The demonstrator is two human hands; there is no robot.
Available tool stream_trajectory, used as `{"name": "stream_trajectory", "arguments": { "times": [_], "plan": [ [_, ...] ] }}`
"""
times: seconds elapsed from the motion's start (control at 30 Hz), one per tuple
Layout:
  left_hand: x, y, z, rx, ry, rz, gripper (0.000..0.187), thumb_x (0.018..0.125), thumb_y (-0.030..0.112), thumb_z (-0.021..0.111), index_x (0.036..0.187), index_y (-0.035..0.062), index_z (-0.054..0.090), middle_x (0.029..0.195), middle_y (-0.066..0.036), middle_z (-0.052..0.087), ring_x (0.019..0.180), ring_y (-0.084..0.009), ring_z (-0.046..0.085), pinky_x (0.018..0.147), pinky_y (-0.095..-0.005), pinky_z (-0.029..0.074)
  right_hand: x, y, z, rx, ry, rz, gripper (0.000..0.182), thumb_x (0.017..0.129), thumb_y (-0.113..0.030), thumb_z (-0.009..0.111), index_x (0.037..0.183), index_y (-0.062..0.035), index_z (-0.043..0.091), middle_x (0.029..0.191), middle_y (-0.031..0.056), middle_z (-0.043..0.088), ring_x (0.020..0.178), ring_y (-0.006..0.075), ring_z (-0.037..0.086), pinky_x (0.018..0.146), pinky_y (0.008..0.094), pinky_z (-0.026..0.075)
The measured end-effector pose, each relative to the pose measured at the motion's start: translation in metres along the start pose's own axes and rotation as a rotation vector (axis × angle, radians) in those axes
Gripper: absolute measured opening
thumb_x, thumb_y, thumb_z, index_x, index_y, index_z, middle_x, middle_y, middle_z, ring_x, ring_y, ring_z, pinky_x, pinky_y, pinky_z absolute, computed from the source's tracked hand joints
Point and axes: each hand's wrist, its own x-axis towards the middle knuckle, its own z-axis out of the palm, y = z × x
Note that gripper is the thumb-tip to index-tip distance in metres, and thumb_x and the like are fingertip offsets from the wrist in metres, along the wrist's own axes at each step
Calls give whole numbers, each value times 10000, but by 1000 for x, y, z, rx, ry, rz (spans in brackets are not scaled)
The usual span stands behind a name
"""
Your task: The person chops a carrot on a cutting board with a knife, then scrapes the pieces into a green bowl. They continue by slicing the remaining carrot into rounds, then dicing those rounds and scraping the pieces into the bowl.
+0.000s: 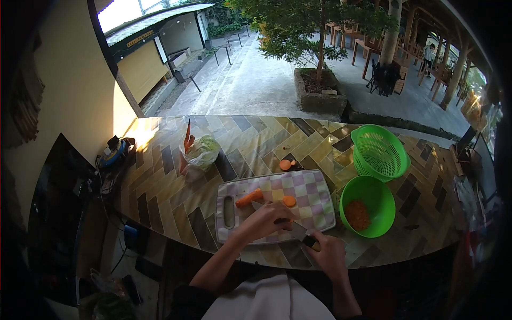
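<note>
My right hand is closed round the dark handle of a kitchen knife, whose blade points left over the cutting board. My left hand is curled over the blade, fingers bent together; what they grip, if anything, is hidden. Both hands are above the near edge of a white cutting board with pink, purple and yellow checks. A peeled carrot piece lies on the board beyond my left hand. Close to its fingers is a round carrot slice.
Carrot ends lie behind the board. A green bowl holding shredded orange pieces stands right, with a green colander behind it. A plastic bag of vegetables sits back left on the tiled-pattern table.
</note>
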Motion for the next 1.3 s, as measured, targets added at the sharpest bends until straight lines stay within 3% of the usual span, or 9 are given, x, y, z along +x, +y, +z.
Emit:
{"name": "stream_trajectory", "arguments": {
  "times": [0.2, 0.3, 0.5, 0.6, 0.7, 0.8, 0.9, 1.1, 1.3],
  "plan": [
    [9, -7, 0, -190, -58, -109, 172, 806, 36, 716, 968, -20, 724, 878, -152, 696, 806, -298, 675, 774, -355, 522, -5, 2, -1, 13, -19, 27, 330, 784, -277, 790, 1029, -88, 674, 820, 149, 701, 800, 347, 695, 685, 418, 518],
    [10, -10, 0, -138, 70, -63, 169, 797, 23, 723, 959, -28, 722, 877, -145, 707, 798, -275, 688, 763, -344, 529, -8, 7, 1, 23, -7, 42, 334, 774, -278, 799, 1006, -71, 678, 837, 155, 705, 804, 350, 694, 686, 414, 519],
    [-3, -1, -18, -167, 329, -230, 186, 789, 15, 731, 972, -22, 733, 902, -122, 725, 805, -236, 702, 749, -329, 534, -11, 22, -2, 190, 4, 151, 383, 753, -262, 838, 1000, -21, 671, 803, 152, 692, 752, 293, 693, 678, 377, 511],
    [-17, -8, -9, -154, 346, -228, 215, 793, 28, 734, 1004, -9, 737, 905, -138, 722, 779, -247, 701, 729, -325, 533, -9, 18, -13, 244, -22, 237, 388, 768, -288, 825, 1010, -25, 673, 802, 175, 691, 766, 332, 690, 694, 393, 516],
    [-29, -20, 4, -34, 254, -321, 194, 826, 60, 736, 1019, 42, 755, 938, -133, 706, 788, -234, 692, 728, -332, 540, -7, 28, -3, 277, 52, 200, 404, 751, -259, 851, 988, 4, 656, 728, 104, 630, 677, 184, 595, 667, 335, 486],
    [-33, -14, 8, 78, 186, -325, 225, 833, 61, 696, 1045, -4, 735, 933, -173, 707, 867, -318, 661, 818, -400, 509, -5, 26, 0, 275, 79, 160, 401, 753, -252, 852, 990, 5, 656, 734, 101, 634, 684, 170, 596, 654, 328, 478],
    [-35, -13, 8, 40, 201, -334, 225, 848, 72, 678, 1052, -6, 732, 970, -171, 702, 943, -332, 623, 870, -419, 485, -2, 18, -5, 291, 1, 185, 415, 778, -292, 822, 1017, 11, 668, 865, 184, 700, 817, 317, 695, 733, 391, 521],
    [-36, -23, 7, 140, 295, -149, 204, 832, 49, 693, 1025, 10, 748, 950, -153, 683, 899, -301, 637, 800, -393, 498, -1, 17, -2, 307, -31, 184, 416, 783, -298, 818, 1017, 10, 665, 874, 182, 705, 842, 322, 702, 744, 403, 520],
    [-38, -17, 12, 22, 289, -433, 180, 856, 51, 674, 1016, 15, 746, 921, -155, 697, 942, -323, 625, 843, -398, 495, -4, 19, -2, 292, -28, 199, 414, 784, -306, 816, 1010, 5, 662, 854, 170, 700, 795, 318, 689, 723, 395, 515]
  ]
}}
